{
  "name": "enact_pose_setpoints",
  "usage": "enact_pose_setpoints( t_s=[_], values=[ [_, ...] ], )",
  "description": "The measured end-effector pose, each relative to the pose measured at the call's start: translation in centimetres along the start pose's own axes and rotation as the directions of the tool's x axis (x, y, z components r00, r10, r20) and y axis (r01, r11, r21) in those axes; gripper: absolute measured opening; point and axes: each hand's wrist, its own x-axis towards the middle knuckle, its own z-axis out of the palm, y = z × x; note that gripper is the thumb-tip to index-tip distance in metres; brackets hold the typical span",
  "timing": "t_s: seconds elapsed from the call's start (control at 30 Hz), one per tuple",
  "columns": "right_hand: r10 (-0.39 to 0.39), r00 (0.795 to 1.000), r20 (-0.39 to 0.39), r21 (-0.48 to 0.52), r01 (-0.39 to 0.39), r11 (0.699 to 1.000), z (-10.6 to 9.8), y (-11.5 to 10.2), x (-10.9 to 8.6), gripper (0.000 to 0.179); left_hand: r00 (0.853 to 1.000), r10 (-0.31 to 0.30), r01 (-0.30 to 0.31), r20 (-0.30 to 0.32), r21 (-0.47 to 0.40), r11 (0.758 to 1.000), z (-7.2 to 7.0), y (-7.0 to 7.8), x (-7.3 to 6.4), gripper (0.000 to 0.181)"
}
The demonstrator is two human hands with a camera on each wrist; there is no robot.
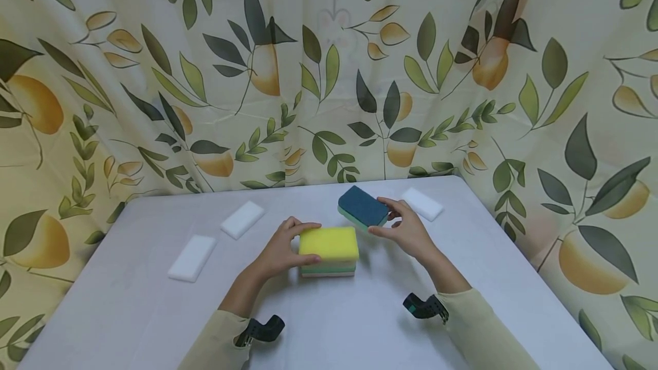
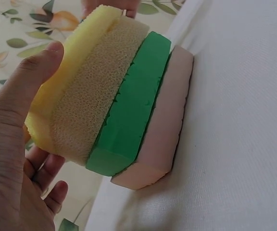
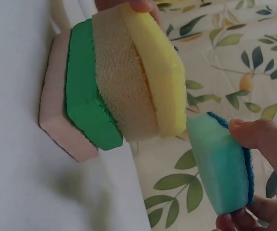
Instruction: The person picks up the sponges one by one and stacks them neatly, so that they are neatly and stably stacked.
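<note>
Four coloured layers make up one stack on the white cloth-covered table (image 1: 324,330), roughly centre in the head view: a flat pale pink block (image 2: 162,125) at the bottom, a bright green rectangular block (image 2: 129,110) on it, then a cream porous sponge layer (image 2: 100,82), then a yellow rectangular sponge layer (image 1: 329,242) on top. Can't tell if the cream and yellow are one piece. Edges don't line up exactly; the wrist views show small offsets. Left hand (image 1: 283,247) pinches the yellow layer at its left end, thumb on the near side, index finger on the far side, gap between them just the sponge's width. Right hand (image 1: 408,230) grips a pale teal sponge with a dark blue scouring face (image 1: 362,205) by its right end, thumb on the near side and fingers on the far side. That sponge is tilted, dark face up, raised off the table just beyond and right of the stack; can't tell if it touches the yellow layer. Three thin white rectangular pads lie flat: a nearer left pad (image 1: 192,258) and a farther left pad (image 1: 243,220), apart from each other, plus a right pad (image 1: 423,204) just past the right hand. Pale beige sleeves, black wrist device (image 1: 264,329) on each arm. Backdrop: cream curtain (image 1: 319,124), leaf-and-fruit print.
</note>
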Motion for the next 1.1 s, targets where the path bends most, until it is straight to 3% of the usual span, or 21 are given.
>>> enact_pose_setpoints(
  t_s=[0.43, 1.1],
  values=[
    [-0.076, 0.997, 0.019, 0.037, 0.075, 0.996, 0.0, -1.6, -1.6, 0.076, 1.0, 0.013, -0.014, -0.014, -0.011, 1.0, 0.0, -0.2, -0.4, 0.067],
    [-0.147, 0.986, 0.082, 0.076, 0.141, 0.987, 0.4, -2.3, -2.1, 0.074, 0.999, 0.041, -0.041, -0.013, -0.029, 0.999, 0.0, -0.5, -0.3, 0.07]
  ],
)
